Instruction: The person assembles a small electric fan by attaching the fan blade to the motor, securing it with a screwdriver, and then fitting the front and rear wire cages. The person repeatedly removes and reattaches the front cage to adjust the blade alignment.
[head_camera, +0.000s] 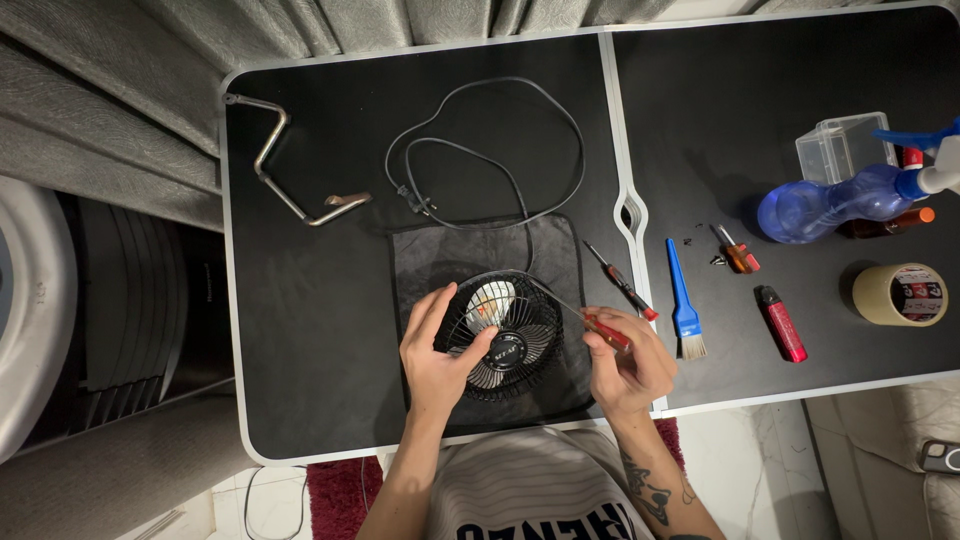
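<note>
Fan on cloth between left hand and right hand; brush right of right hand, cable beyond both, all on bench.

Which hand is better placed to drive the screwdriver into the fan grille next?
Probably the right hand: it grips the red-handled screwdriver, whose tip already reaches the black fan grille. The left hand is clasping the grille's rim, steadying it on the dark cloth.
</note>
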